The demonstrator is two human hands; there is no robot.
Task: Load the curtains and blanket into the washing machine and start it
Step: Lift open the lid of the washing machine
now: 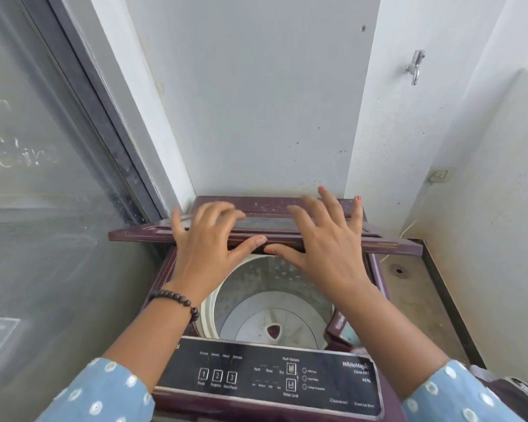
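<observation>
Both hands, left hand (206, 239) and right hand (323, 239), flat-fingered on lid (387, 242); drum (256, 306) below empty. Opening step; next fetch laundry.

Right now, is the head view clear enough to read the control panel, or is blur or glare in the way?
Head view: even daylight, no harsh glare; control panel sharp enough to read buttons 1, 2, 3; left hand and right hand on the lid are motion-blurred; wide-angle lens bends the walls outward; window glass hazy.
</observation>
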